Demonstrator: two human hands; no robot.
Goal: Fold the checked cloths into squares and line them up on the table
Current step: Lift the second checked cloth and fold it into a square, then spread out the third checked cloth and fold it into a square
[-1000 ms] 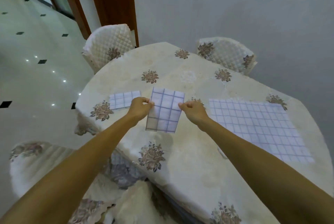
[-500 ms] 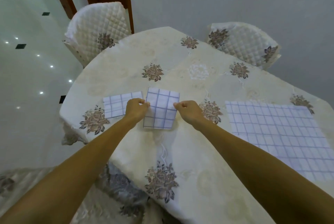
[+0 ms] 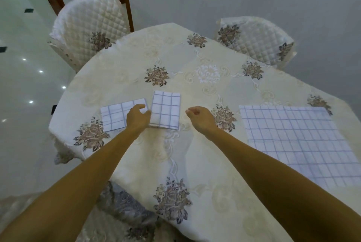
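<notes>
Two folded white cloths with blue checks lie side by side on the table (image 3: 197, 163). One folded cloth (image 3: 114, 117) is at the left and the second folded cloth (image 3: 166, 111) lies just right of it. My left hand (image 3: 137, 117) hovers between them with loosely curved fingers, its thumb at the second cloth's left edge. My right hand (image 3: 199, 117) is a little right of that cloth, loosely curled and holding nothing. A large unfolded checked cloth (image 3: 297, 140) lies flat at the right.
A cream tablecloth with brown flower patterns covers the table. Two quilted white chairs stand at the far side, one chair (image 3: 88, 26) at the left and another chair (image 3: 257, 40) at the right. The table's left edge (image 3: 58, 124) drops to a glossy floor.
Both hands were pinching the second folded cloth's top corners. It now lies flat beside the first one, and both hands have let go, the right one drawing away to the right.
</notes>
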